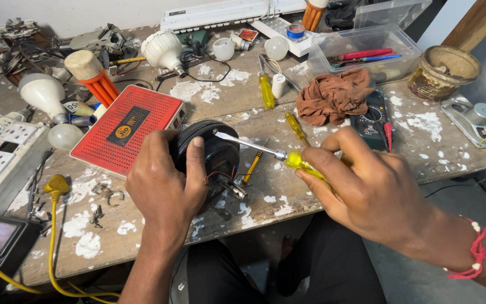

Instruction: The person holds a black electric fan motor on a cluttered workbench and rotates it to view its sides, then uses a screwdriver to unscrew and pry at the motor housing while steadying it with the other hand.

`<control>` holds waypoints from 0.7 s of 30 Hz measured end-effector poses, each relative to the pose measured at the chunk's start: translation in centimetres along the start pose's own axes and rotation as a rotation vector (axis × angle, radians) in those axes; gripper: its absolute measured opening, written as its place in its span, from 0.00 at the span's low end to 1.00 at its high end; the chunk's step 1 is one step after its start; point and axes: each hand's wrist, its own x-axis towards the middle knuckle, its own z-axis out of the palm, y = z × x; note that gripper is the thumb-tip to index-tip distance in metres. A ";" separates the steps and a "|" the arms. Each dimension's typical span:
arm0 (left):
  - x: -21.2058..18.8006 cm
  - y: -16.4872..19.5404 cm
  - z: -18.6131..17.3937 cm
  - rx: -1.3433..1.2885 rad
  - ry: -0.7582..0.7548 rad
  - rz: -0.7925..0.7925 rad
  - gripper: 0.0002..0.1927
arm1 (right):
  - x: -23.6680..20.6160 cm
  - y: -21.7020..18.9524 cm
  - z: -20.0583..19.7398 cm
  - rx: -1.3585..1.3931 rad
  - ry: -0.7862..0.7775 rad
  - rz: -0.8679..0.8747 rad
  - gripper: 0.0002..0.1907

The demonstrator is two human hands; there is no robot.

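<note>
Your left hand (164,180) is wrapped around the round black plastic housing (206,149), thumb pressed on its top, pinning it at the near edge of the paint-splashed wooden workbench (226,107). Your right hand (361,188) is closed around the yellow-handled screwdriver (265,151), its steel tip touching the upper face of the housing. Thin red and black wires (220,175) and a metal fitting hang out underneath, so the unit looks partly opened; I'd judge the work midway, with the casing not yet apart. Just beside your left hand lies a flat red perforated box (127,126). A brown crumpled rag (333,95) sits on a dark multimeter (373,121) past your right hand, well apart from the housing.
</note>
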 end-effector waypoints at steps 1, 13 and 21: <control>0.0 0.0 -0.1 -0.004 -0.005 -0.001 0.15 | -0.3 -0.2 0.2 -0.026 0.001 0.032 0.16; 0.0 0.1 -0.5 0.029 -0.010 -0.014 0.16 | 0.0 -0.8 0.2 0.040 -0.029 0.032 0.20; 0.0 -0.2 -0.4 0.006 -0.038 -0.022 0.16 | 0.7 -0.7 -0.7 0.234 -0.068 0.277 0.13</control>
